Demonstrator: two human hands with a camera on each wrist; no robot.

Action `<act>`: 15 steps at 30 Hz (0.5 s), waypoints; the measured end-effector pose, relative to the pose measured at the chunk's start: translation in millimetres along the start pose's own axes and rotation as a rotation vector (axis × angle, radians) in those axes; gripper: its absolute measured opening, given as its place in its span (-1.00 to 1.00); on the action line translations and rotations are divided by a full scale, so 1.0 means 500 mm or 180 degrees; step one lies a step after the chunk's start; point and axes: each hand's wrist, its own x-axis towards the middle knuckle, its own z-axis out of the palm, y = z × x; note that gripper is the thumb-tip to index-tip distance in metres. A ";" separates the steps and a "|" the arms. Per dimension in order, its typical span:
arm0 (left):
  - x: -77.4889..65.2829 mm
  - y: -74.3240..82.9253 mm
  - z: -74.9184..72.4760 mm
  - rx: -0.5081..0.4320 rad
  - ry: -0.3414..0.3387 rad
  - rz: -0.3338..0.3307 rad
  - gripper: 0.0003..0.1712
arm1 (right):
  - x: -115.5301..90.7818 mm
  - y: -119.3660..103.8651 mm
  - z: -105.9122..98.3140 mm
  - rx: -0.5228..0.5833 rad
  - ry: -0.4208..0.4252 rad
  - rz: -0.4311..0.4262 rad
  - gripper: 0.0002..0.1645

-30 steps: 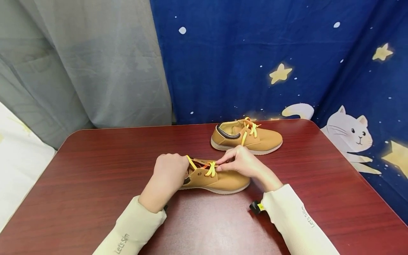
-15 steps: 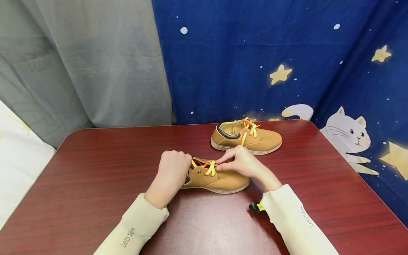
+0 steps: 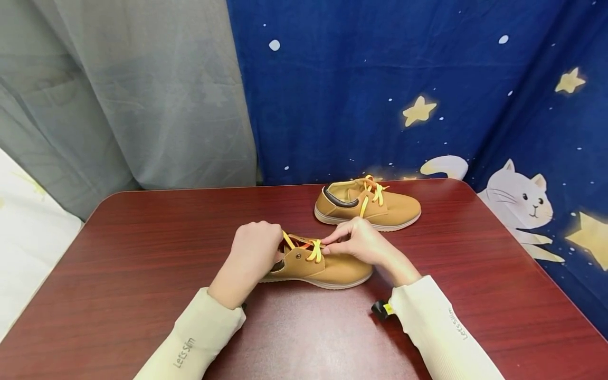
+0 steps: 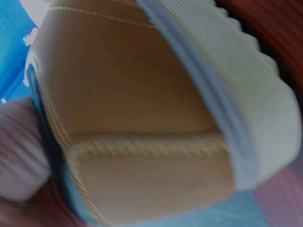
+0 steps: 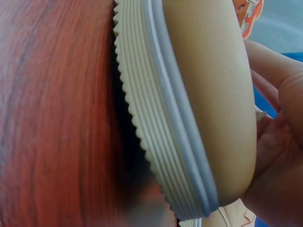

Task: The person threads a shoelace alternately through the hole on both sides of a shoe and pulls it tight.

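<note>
A tan lace-up shoe point(image 3: 339, 269) stands on the table, its toe to the right. My left hand point(image 3: 256, 245) is curled over the shoe's opening and grips the yellow shoelace point(image 3: 288, 241), which runs taut out of it; its fingertips are mostly hidden in the head view. In the left wrist view, the blurred left hand point(image 4: 19, 151) lies beside the collar of the heel point(image 4: 142, 94). My right hand point(image 3: 358, 243) pinches with thumb and forefinger at the lacing point(image 3: 315, 250) over the front eyelets. The right wrist view shows the right hand point(image 5: 284, 137) beyond the toe point(image 5: 213, 94).
A matching second shoe point(image 3: 399, 206) with yellow laces stands behind the first, near the far edge of the dark red table point(image 3: 190, 211). Grey point(image 3: 166, 105) and blue point(image 3: 332, 105) curtains hang behind the table.
My left hand shifts slightly right and then back left, and the yellow lace moves with it. The right hand, both shoes and their surroundings stay nearly still.
</note>
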 end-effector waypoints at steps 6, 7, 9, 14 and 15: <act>-0.005 -0.012 0.002 -0.0145 0.0093 0.0006 -0.66 | 0.002 -0.008 0.000 -0.0010 -0.0042 -0.0121 -0.78; -0.005 -0.011 0.003 -0.0096 0.0076 -0.0011 -0.66 | 0.002 -0.008 0.000 -0.0021 -0.0049 -0.0139 -0.78; -0.004 -0.007 0.005 0.0083 0.0056 -0.0017 -0.70 | 0.002 -0.009 -0.001 -0.0046 -0.0046 -0.0151 -0.78; -0.001 0.009 0.014 0.0525 0.0008 0.0053 -0.78 | 0.000 -0.009 0.000 -0.0053 -0.0021 -0.0055 -0.79; -0.001 0.011 0.016 0.0548 -0.0012 0.0037 -0.79 | -0.001 -0.008 0.001 -0.0047 -0.0018 -0.0030 -0.79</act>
